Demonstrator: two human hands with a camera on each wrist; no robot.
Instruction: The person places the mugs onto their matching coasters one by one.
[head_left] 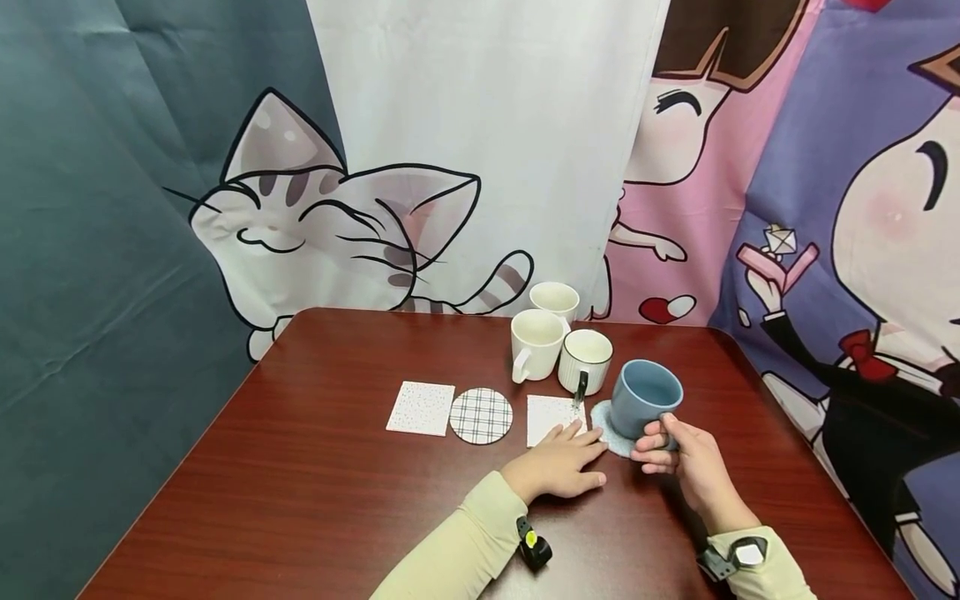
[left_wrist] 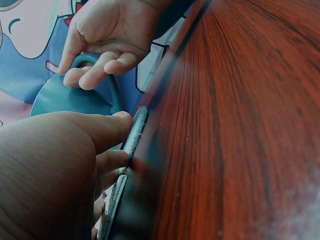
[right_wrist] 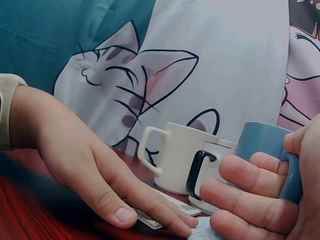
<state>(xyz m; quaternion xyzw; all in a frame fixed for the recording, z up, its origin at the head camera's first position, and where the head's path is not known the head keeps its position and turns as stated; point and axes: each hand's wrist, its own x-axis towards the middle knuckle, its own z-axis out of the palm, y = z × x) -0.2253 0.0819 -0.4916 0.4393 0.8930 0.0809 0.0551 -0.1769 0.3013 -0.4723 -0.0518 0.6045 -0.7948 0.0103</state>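
My right hand holds a blue mug by its handle, which points toward me; the left wrist view shows the fingers curled at that handle. The mug is upright over a pale blue round coaster, covering part of it. My left hand lies palm down with fingers spread straight. Its fingertips reach the pale blue coaster's edge and the near edge of a speckled white square coaster beside it.
Behind the coasters stand a white mug with a black handle and two cream mugs, one nearer and one farther. To the left lie a plaid round coaster and a dotted square coaster. A cartoon curtain hangs behind the table.
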